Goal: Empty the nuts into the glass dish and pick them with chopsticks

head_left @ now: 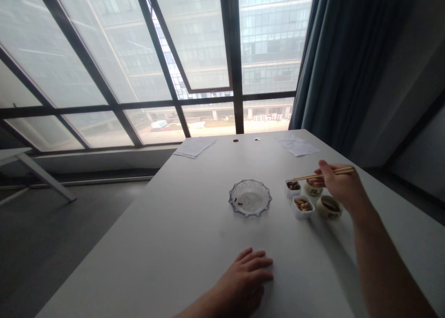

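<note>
My right hand (pixel 335 181) grips a pair of wooden chopsticks (pixel 308 176), whose tips are over a small white container (pixel 292 193) of dark pieces (pixel 294 185). I cannot tell whether the tips touch them. Just nearer stands a second white container (pixel 303 213) with light brown pieces (pixel 303 204). Two cream cups with dark markings are beside them: one cup (pixel 314 190) is partly behind my right hand, the other cup (pixel 329 209) is nearer. A scalloped clear glass bowl (pixel 250 211) to the left holds a few small dark pieces (pixel 240 203). My left hand (pixel 248 274) rests on the table, fingers spread.
The white table (pixel 167 244) reaches toward the windows. Papers (pixel 195 146) lie at its far left corner, with more sheets (pixel 299 145) at the far right. Two round holes (pixel 235 141) are near the far edge. A dark curtain (pixel 333 72) hangs on the right.
</note>
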Demonstrator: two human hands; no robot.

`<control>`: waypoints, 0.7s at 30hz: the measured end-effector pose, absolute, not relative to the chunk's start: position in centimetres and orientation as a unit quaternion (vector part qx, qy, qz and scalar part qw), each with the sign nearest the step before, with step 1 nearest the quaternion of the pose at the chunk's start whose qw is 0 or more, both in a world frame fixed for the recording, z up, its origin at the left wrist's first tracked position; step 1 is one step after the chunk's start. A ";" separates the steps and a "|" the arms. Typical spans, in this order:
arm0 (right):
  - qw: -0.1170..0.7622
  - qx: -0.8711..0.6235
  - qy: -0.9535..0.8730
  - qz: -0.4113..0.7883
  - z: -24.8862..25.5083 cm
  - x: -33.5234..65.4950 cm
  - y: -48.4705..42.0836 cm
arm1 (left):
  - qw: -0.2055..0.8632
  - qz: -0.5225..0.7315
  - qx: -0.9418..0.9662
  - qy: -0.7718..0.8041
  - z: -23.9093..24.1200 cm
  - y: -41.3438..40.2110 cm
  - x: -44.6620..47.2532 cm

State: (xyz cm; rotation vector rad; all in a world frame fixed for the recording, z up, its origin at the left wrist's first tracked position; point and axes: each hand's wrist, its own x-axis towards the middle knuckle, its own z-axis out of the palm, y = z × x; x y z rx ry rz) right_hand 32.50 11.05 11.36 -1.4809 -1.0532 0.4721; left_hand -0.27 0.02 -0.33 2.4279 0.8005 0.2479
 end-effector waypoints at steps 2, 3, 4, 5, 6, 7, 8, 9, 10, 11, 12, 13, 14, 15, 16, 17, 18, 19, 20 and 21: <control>0.587 -0.635 -0.463 0.196 11.5 32.2 10.9 | 0.284 0.096 0.906 0.297 -0.5 0.0 -0.3; 0.594 -0.626 -0.465 0.195 11.6 31.9 10.8 | 0.284 0.098 0.906 0.296 -0.6 0.0 -0.3; 0.607 -0.612 -0.467 0.199 11.7 31.5 10.8 | 0.284 0.100 0.907 0.295 -0.7 0.0 -0.4; 0.617 -0.595 -0.470 0.212 11.7 31.1 10.7 | 0.283 0.102 0.907 0.294 -0.9 0.0 -0.4; 0.619 -0.579 -0.477 0.233 11.7 30.6 10.6 | 0.282 0.105 0.907 0.293 -1.0 0.0 -0.5; 0.613 -0.567 -0.486 0.257 11.5 29.9 10.6 | 0.281 0.108 0.908 0.292 -1.2 0.0 -0.5; 0.599 -0.558 -0.499 0.284 11.3 29.1 10.7 | 0.280 0.111 0.908 0.291 -1.3 0.0 -0.6; 0.581 -0.550 -0.514 0.309 10.9 28.3 10.8 | 0.279 0.112 0.909 0.289 -1.4 0.0 -0.6; 0.560 -0.540 -0.532 0.333 10.4 27.4 10.9 | 0.279 0.113 0.909 0.287 -1.5 0.0 -0.7; 0.539 -0.528 -0.552 0.354 9.9 26.4 11.1 | 0.278 0.112 0.910 0.286 -1.5 0.1 -0.7; 0.520 -0.512 -0.574 0.371 9.3 25.4 11.3 | 0.278 0.111 0.911 0.284 -1.5 0.1 -0.7; 0.502 -0.494 -0.594 0.388 8.6 24.4 11.5 | 0.279 0.109 0.911 0.283 -1.5 0.1 -0.7; 0.487 -0.478 -0.611 0.402 7.9 23.6 11.7 | 0.279 0.108 0.911 0.282 -1.5 0.1 -0.7; 0.477 -0.466 -0.621 0.411 7.2 22.8 11.9 | 0.279 0.107 0.912 0.282 -1.5 0.1 -0.7; 0.471 -0.459 -0.627 0.418 6.5 22.1 12.0 | 0.279 0.106 0.912 0.282 -1.5 0.1 -0.7; 0.468 -0.455 -0.630 0.421 5.9 21.5 12.2 | 0.279 0.106 0.912 0.282 -1.5 0.2 -0.7; 0.468 -0.453 -0.630 0.424 5.3 21.1 12.4 | 0.278 0.107 0.912 0.282 -1.5 0.2 -0.8; 0.468 -0.452 -0.629 0.425 4.7 20.8 12.5 | 0.277 0.110 0.912 0.282 -1.5 0.1 -0.8; 0.468 -0.451 -0.628 0.427 4.2 20.6 12.6 | 0.276 0.112 0.912 0.281 -1.5 0.1 -0.8; 0.469 -0.452 -0.626 0.428 3.8 20.4 12.8 | 0.276 0.114 0.912 0.280 -1.5 0.1 -0.8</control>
